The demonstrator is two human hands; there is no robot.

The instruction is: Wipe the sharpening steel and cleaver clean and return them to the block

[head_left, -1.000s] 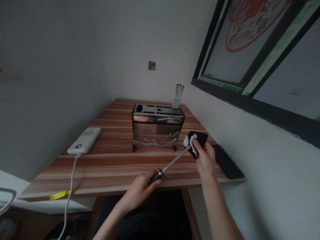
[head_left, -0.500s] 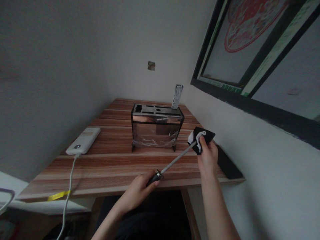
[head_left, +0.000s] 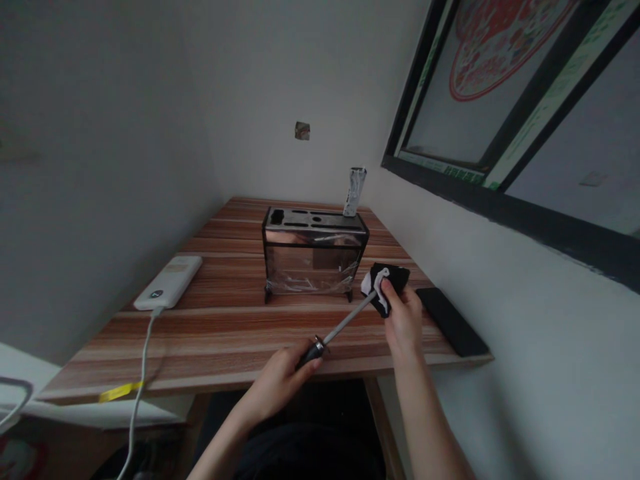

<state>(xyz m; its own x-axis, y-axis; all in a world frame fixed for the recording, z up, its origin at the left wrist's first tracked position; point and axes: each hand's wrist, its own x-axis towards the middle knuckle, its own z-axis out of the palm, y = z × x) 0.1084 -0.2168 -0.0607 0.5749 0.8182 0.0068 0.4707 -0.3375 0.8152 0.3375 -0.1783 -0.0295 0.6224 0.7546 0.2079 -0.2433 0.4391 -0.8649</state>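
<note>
My left hand [head_left: 283, 381] is wrapped round the black handle of a sharpening steel [head_left: 347, 320], whose grey rod slants up to the right above the table's front part. In my right hand [head_left: 404, 313] a black and white cloth [head_left: 395, 277] is pinched around the far part of the rod, so the rod's tip is hidden. Behind the rod stands a knife block [head_left: 315, 267] with a shiny front, clear wrap on it and slots in its top. A knife handle [head_left: 355, 192] wrapped in plastic sticks up from its right end.
A white power bank [head_left: 170, 283] with a cable [head_left: 143, 373] lies on the left of the wood-grain table [head_left: 225, 333]. On the right edge, a black phone-like slab [head_left: 453, 323] lies close to the wall. Yellow tape [head_left: 120, 392] marks the front edge.
My right hand has slid the cloth down the rod, left and toward my left hand. The black slab now shows more fully. My left hand has barely moved.
</note>
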